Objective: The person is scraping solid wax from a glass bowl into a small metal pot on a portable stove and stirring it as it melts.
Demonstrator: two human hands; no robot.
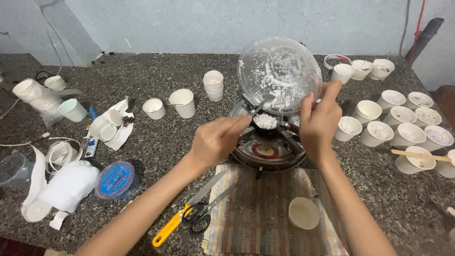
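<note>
Home craft workspace: granite counter (pixel 156 151), small burner (pixel 265 151), many paper cups (pixel 407 135).

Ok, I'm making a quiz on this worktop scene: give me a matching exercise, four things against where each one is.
Things:
1. clear bowl
2. scissors
3. wooden stick
4. blue tape roll

Places:
a. across a cup at far right
b. tilted over the small pan, in the right hand
c. left of the striped cloth
d. on the striped cloth's left edge

Pairs: 1-b, 2-d, 3-a, 4-c
</note>
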